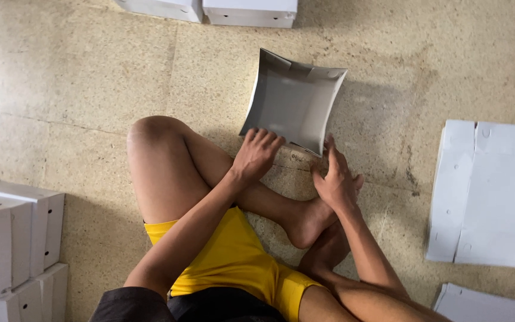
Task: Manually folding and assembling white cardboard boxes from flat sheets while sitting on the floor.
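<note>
Both hands are set at the near edge of a half-formed grey cardboard tray (293, 98), which lies on the stone floor (90, 71) just ahead of the crossed legs, tilted with its far corner toward the upper right. The left hand (257, 154) is laid on the near-left corner with loosely curled fingers, while the right hand (335, 179) is pressed at the near-right corner, fingers extended; neither is closed around it.
</note>
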